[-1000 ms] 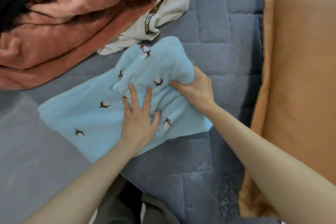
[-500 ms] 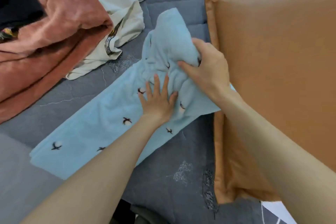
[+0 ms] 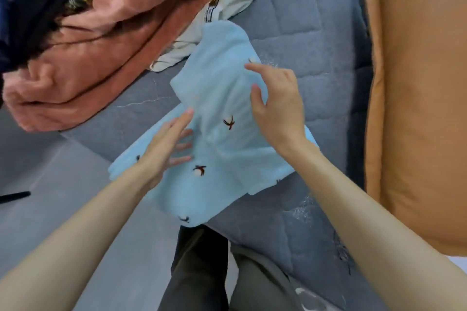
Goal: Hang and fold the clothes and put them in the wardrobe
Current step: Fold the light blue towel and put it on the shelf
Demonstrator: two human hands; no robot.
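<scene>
Blue towel (image 3: 219, 88) mid-fold — left hand (image 3: 161, 151), right hand (image 3: 280, 113) over it, fingers wide, empty — next probably needs an edge grip.

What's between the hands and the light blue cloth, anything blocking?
Nothing visible. The left hand and right hand are both open and directly over the light blue cloth, with no other item in between. The pink blanket and cream garment lie beyond it, to the left. The wardrobe is out of view.
</scene>
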